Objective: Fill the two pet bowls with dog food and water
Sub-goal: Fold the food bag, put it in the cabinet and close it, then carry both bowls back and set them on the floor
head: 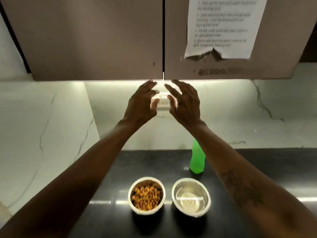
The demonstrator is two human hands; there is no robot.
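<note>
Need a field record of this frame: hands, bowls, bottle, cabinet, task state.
left hand: open, raised near the cabinet lower edge, holds nothing; contact unclear
right hand: open, raised beside the left hand, holds nothing
left bowl: on counter, holds kibble
right bowl: beside left bowl, holds water
bottle: green, upright, behind right bowl
cabinet: both doors closed
note: on right door, lower edge torn, text blurred
task state: both bowls appear filled
</note>
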